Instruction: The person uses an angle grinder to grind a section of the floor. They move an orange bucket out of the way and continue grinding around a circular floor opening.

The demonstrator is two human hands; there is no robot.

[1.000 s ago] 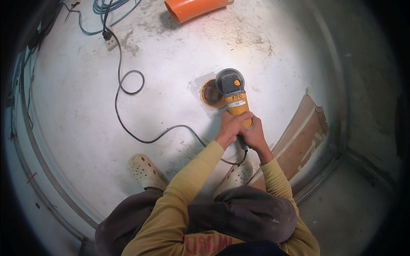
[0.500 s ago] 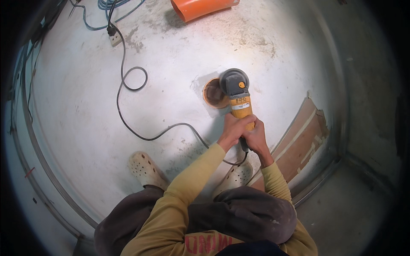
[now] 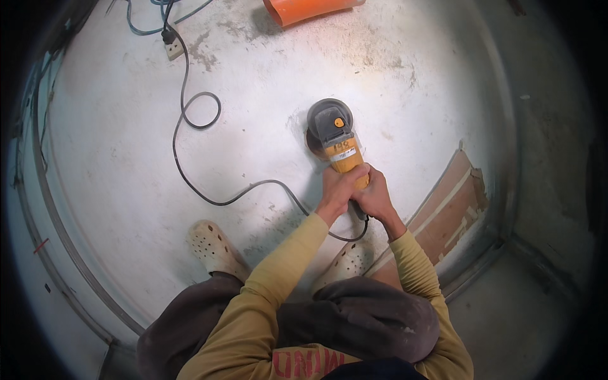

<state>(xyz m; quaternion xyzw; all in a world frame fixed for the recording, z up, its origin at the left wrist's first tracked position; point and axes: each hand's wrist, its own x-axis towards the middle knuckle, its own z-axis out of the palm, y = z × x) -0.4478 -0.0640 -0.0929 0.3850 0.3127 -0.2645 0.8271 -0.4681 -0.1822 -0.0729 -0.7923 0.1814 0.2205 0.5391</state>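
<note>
Both my hands are wrapped round the yellow body of an angle grinder (image 3: pixel 347 159). My left hand (image 3: pixel 339 189) grips it from the left side, and my right hand (image 3: pixel 375 195) closes on it from the right, just behind. The grinder's dark round head (image 3: pixel 329 117) lies over a round orange-rimmed pipe opening (image 3: pixel 313 144) in the pale floor, hiding most of it. From the grinder's rear end a black cord (image 3: pixel 272 182) runs off to the left in a loose loop.
The cord reaches a socket block (image 3: pixel 174 49) at the far left, beside coiled blue cable (image 3: pixel 142 30). An orange pipe (image 3: pixel 310 9) lies at the far edge. A torn cardboard sheet (image 3: pixel 446 202) rests on the right. My clogs (image 3: pixel 215 244) stand on the floor near me.
My two hands have swung the grinder's head to the left, from the right edge of the pipe opening to over it. Both keep their grip.
</note>
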